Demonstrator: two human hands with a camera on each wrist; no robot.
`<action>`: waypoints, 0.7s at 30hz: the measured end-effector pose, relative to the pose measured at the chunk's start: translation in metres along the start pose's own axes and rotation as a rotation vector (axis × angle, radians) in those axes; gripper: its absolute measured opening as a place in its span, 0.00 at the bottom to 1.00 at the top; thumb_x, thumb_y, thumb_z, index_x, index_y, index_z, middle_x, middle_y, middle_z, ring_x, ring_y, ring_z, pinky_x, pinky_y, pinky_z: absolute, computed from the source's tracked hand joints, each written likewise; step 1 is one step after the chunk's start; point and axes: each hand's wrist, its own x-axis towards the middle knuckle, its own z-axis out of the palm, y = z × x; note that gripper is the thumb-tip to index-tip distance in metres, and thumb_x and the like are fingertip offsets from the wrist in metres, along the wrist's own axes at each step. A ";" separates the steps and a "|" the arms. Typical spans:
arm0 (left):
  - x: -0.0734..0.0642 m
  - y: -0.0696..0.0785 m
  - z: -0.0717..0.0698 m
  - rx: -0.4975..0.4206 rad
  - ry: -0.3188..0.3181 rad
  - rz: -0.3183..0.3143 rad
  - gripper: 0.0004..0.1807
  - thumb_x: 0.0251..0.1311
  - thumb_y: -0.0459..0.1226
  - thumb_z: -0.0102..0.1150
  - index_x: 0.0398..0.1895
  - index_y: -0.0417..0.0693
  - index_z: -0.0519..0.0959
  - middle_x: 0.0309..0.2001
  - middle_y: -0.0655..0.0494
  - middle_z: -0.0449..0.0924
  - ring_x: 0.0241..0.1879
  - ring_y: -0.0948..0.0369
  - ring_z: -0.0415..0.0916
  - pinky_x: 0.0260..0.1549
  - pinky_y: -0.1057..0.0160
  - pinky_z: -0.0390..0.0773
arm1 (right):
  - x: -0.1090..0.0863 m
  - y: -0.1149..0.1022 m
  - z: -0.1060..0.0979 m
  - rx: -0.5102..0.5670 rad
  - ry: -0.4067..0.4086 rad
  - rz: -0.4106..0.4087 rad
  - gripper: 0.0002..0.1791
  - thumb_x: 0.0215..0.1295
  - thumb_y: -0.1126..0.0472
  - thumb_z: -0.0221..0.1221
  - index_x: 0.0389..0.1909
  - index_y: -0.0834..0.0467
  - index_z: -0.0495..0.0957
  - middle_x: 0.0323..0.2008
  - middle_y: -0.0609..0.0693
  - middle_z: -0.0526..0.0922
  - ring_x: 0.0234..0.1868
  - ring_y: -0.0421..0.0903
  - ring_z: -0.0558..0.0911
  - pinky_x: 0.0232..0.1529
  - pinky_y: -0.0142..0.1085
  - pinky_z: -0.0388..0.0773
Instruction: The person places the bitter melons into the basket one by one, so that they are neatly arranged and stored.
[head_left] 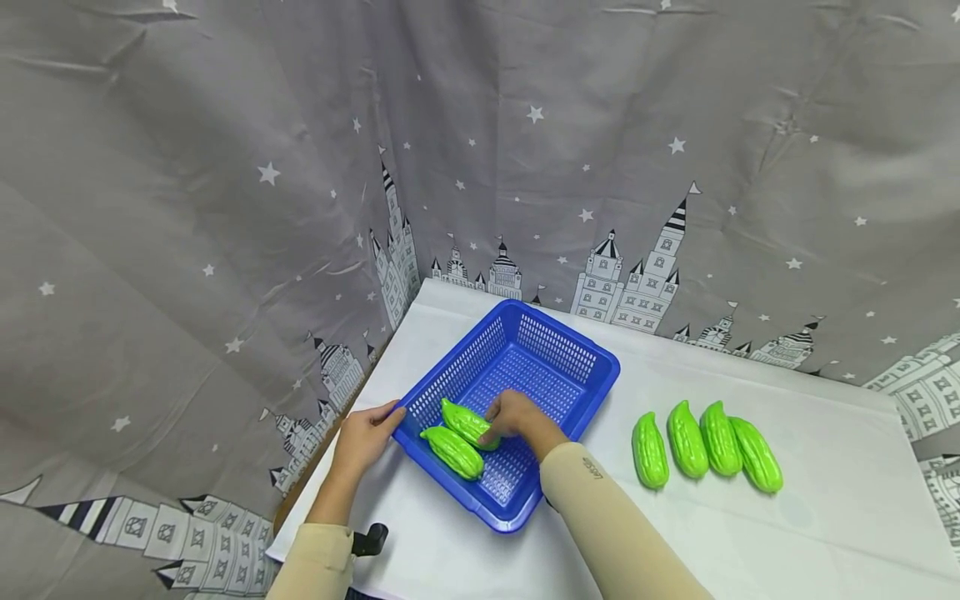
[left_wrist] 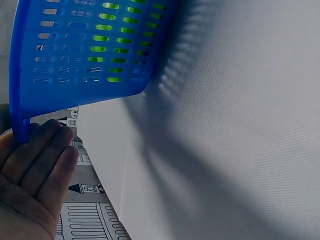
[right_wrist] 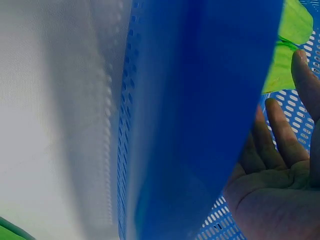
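A blue plastic basket (head_left: 543, 375) with slotted walls stands on the white table. My left hand (head_left: 367, 435) pinches its left corner rim; in the left wrist view its fingers (left_wrist: 47, 155) lie under the rim. Two bright green bitter melons lie inside at the near left: one bitter melon (head_left: 453, 452) in front, another bitter melon (head_left: 467, 423) just behind it. My right hand (head_left: 516, 414) reaches over the basket's right wall to the rear bitter melon. In the right wrist view, that hand's thumb and fingers (right_wrist: 282, 132) are spread apart near the green surface, with nothing between them.
Several more bitter melons (head_left: 687, 440) lie in a row on the white table (head_left: 847, 475), right of the basket. A grey curtain (head_left: 480, 150) printed with castles and stars hangs behind and to the left, along the table's edges.
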 end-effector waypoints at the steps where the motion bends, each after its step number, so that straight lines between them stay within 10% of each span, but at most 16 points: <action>1: 0.000 0.000 0.000 0.001 0.001 0.000 0.25 0.69 0.49 0.60 0.60 0.42 0.81 0.57 0.39 0.80 0.60 0.39 0.74 0.60 0.39 0.70 | 0.000 0.000 0.000 0.004 0.004 0.000 0.28 0.47 0.56 0.80 0.49 0.63 0.85 0.46 0.54 0.86 0.53 0.55 0.82 0.57 0.46 0.78; 11: 0.001 0.000 0.004 0.008 -0.018 -0.015 0.26 0.69 0.51 0.60 0.61 0.43 0.80 0.59 0.39 0.79 0.61 0.39 0.73 0.61 0.39 0.70 | -0.005 0.010 -0.020 0.184 0.201 -0.158 0.40 0.50 0.52 0.78 0.62 0.65 0.76 0.58 0.58 0.81 0.59 0.55 0.79 0.60 0.45 0.76; 21: 0.000 0.002 -0.003 0.011 -0.022 -0.026 0.27 0.69 0.52 0.60 0.62 0.43 0.79 0.59 0.38 0.78 0.62 0.39 0.72 0.60 0.38 0.70 | -0.057 0.095 -0.124 0.305 0.486 -0.127 0.41 0.55 0.50 0.75 0.64 0.68 0.73 0.61 0.64 0.78 0.62 0.61 0.77 0.63 0.49 0.73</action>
